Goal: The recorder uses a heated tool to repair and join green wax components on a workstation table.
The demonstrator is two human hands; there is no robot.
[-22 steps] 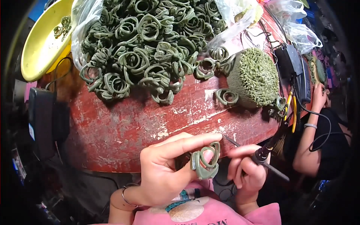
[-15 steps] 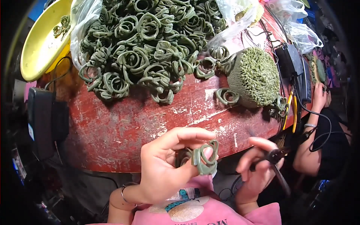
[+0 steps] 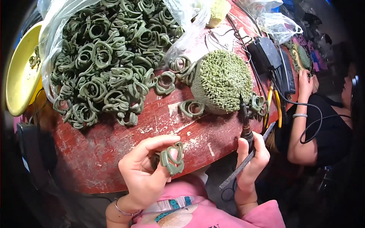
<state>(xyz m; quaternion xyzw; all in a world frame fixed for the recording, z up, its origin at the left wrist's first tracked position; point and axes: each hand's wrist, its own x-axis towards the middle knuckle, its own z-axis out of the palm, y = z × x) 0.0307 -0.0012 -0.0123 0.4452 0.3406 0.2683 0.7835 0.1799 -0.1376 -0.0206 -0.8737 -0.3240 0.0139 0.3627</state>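
Note:
My left hand [image 3: 140, 173] pinches a green wax ring piece [image 3: 165, 162], made of looped bands, between thumb and fingers, near the table's front edge. My right hand [image 3: 254, 161] grips a soldering iron [image 3: 247, 133] with a dark handle, pointing away from me. Its dark tip is at the front right side of a round green block [image 3: 220, 78] with a rough, pitted top; whether it touches cannot be made out. A thin grey flat file [image 3: 238, 170] also lies slantwise in my right hand. One loose ring piece [image 3: 191, 108] rests just left of the block.
A big heap of green ring pieces [image 3: 100, 57] covers the far left of the red table [image 3: 159, 125], beside clear plastic bags. A yellow bowl [image 3: 17, 83] stands far left. Black boxes with cables [image 3: 264, 53] and yellow-handled pliers [image 3: 278, 108] are right, near a co-worker's arm [image 3: 302, 133].
My right hand has turned the soldering iron away from me, bringing its tip to the block. The view has shifted right. My left hand keeps the ring piece.

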